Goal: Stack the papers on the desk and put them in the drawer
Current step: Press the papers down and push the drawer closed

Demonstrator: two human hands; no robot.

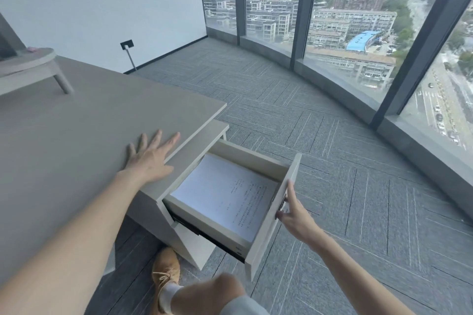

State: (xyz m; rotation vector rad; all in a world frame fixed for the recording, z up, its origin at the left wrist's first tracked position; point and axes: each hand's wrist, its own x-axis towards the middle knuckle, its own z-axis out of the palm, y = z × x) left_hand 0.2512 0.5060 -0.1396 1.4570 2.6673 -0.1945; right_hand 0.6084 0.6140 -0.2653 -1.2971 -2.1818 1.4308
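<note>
A stack of white printed papers (225, 194) lies flat inside the open drawer (271, 225) of a grey pedestal under the desk. My right hand (290, 212) touches the drawer's front panel at its outer face, with the thumb over the top edge and the fingers curled on the lock. My left hand (151, 158) rests palm down with fingers spread on the grey desk (64, 151), near its right edge above the drawer. It holds nothing.
A grey monitor riser (30, 66) stands at the desk's far left. My foot in a tan shoe (165, 271) and my knee (217, 291) are below the drawer. Grey carpet (345, 186) runs to the curved glass wall (358, 20) on the right.
</note>
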